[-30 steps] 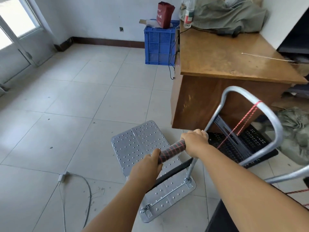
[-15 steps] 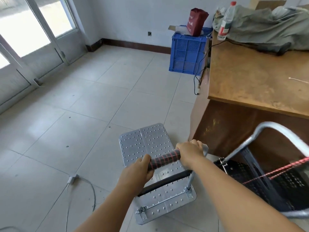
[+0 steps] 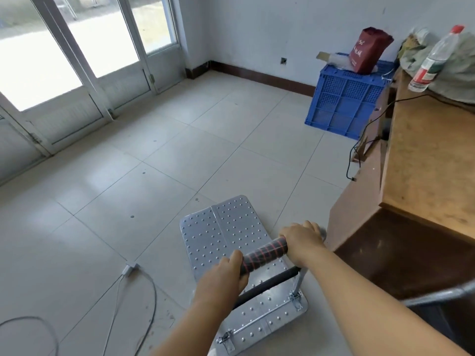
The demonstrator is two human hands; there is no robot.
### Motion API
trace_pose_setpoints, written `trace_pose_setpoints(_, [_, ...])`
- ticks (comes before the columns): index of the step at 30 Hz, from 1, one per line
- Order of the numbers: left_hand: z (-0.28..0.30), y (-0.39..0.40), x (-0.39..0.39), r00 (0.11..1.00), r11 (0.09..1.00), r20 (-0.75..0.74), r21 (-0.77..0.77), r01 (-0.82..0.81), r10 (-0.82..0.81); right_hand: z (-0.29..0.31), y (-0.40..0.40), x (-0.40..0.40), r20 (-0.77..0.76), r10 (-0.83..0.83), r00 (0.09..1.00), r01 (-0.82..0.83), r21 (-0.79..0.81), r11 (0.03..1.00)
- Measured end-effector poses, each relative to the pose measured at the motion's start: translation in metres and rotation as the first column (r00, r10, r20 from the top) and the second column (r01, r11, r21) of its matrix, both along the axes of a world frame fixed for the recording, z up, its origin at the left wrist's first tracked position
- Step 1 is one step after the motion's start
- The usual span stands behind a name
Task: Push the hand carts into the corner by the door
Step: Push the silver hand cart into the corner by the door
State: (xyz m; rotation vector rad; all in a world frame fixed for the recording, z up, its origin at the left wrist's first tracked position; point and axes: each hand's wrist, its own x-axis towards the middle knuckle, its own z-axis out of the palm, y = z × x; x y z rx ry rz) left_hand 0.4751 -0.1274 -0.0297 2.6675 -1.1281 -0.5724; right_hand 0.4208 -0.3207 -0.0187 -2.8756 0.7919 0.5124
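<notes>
We have left hand [image 3: 223,274] and right hand [image 3: 300,238] clamped on the cart [image 3: 226,227] handle [image 3: 264,254]; it could clip the desk [image 3: 424,163] (right of frame) or snag the cable [image 3: 151,286].

Cart [image 3: 231,242] left of desk [image 3: 424,176]

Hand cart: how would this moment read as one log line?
push | both hands: left hand, right hand on hand cart handle | door corner ahead

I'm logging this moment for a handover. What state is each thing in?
Left hand: shut on the handle.
Right hand: shut on the handle.
Hand cart: flat deck bare, handle upright.
Glass doors: closed.
Bottle: upright, capped.
Red bag: standing on the blue crate.
</notes>
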Motion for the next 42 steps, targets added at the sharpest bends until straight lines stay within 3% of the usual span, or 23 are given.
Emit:
trace_pose_setpoints(18, [0.008,-0.047,0.197,0.991,0.994,-0.08,-0.014,-0.112,0.111,0.001,-0.048,0.213,0.028,0.067,0.997,-0.066,-0.019,0.998])
trace_pose_setpoints(24, [0.012,-0.064,0.288,0.976,0.977,-0.054,0.046,-0.207,0.21,0.002,-0.062,0.305,0.067,0.12,0.991,-0.12,-0.001,0.993])
trace_pose_setpoints(29, [0.011,-0.074,0.359,0.919,0.909,-0.027,0.161,-0.385,0.394,0.002,-0.066,0.379,0.069,0.196,0.978,-0.197,0.007,0.98])
trace_pose_setpoints(34, [0.015,-0.066,0.436,0.872,0.849,0.023,0.22,-0.481,0.488,0.001,-0.057,0.451,0.085,0.276,0.957,-0.285,0.115,0.952])
trace_pose_setpoints(38, [0.018,-0.052,0.502,0.875,0.855,0.008,0.207,-0.475,0.484,0.001,-0.05,0.504,0.092,0.305,0.948,-0.318,0.256,0.913])
trace_pose_setpoints(42, [0.015,-0.049,0.568,0.878,0.858,0.037,0.194,-0.475,0.478,-0.001,-0.045,0.561,0.105,0.289,0.952,-0.307,0.296,0.904])
